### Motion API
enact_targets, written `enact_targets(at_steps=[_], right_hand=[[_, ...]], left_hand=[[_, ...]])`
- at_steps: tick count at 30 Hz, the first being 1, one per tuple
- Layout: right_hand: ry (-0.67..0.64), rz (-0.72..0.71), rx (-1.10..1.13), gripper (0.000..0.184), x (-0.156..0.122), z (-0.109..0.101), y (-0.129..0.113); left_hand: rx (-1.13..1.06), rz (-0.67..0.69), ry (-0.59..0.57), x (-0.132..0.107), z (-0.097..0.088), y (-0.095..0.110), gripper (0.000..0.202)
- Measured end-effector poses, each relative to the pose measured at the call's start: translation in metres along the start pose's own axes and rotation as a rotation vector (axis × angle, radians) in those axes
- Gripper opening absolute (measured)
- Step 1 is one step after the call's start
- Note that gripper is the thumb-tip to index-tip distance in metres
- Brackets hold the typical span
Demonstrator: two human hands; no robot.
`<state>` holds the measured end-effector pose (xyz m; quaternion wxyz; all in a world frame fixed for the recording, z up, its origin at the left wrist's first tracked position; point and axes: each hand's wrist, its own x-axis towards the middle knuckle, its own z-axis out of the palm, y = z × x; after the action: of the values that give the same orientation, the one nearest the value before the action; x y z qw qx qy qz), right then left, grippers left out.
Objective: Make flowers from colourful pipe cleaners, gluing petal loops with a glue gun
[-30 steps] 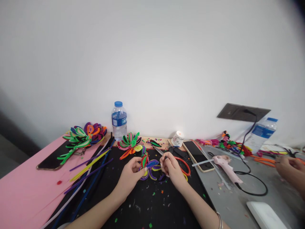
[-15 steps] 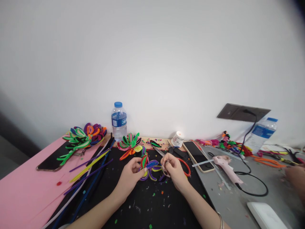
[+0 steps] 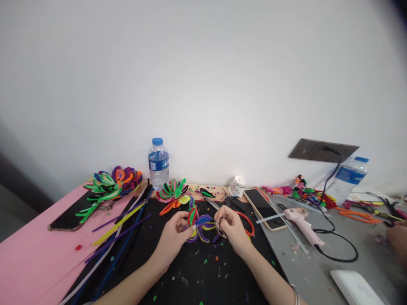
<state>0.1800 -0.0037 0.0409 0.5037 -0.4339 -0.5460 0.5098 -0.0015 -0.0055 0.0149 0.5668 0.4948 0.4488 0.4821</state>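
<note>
**Action at the edge, calm in the middle**

Biggest first: the white wall (image 3: pixel 203 84) rises beyond our left hand (image 3: pixel 173 235) and right hand (image 3: pixel 233 228), and the black mat (image 3: pixel 222 288) spreads beneath both. The big move comes well to the right of them: a co-worker's hand (image 3: pixel 399 237) has slipped off the orange strips (image 3: pixel 358 215) towards the edge of our view. It's blurred, so we can't tell what it holds, but nothing over there reaches our work.

Closer in, a water bottle (image 3: pixel 158 169) stands beyond our left hand. The pink glue gun (image 3: pixel 303 226) lies to the right of our right hand, with a phone (image 3: pixel 260 205) between.

And our own pair? Barely a shift! The left has kept its narrow pinch on the fuzzy flower (image 3: pixel 203 220), purple and yellow petals stretching towards the right hand. That right hand is curled, fingertips close together just beside the petals. A small ring (image 3: pixel 221 232) shows below them; whether they're gripping it, we can't tell. We read this as patient close work, the left steadying the flower.

Smaller still: a scissor blade (image 3: pixel 212 204) just beyond the right fingers, and scraps (image 3: pixel 216 258) scattered on our side of both hands.
</note>
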Motion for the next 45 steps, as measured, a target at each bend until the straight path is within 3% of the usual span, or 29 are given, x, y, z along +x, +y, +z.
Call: enact_targets(at_steps=[17, 29, 45], right_hand=[[-0.022, 0.004, -0.029, 0.01, 0.0006, -0.0025, 0.0044], [-0.049, -0.024, 0.074, 0.019, 0.0025, 0.0005, 0.0025], [-0.023, 0.02, 0.074, 0.006, 0.0014, -0.0043, 0.0043]], left_hand=[[-0.006, 0.002, 0.007, 0.0002, -0.0004, -0.0032, 0.026], [-0.019, -0.005, 0.017, -0.0001, 0.0004, -0.0007, 0.027], [-0.016, -0.006, 0.018, -0.0004, 0.0004, -0.0011, 0.027]])
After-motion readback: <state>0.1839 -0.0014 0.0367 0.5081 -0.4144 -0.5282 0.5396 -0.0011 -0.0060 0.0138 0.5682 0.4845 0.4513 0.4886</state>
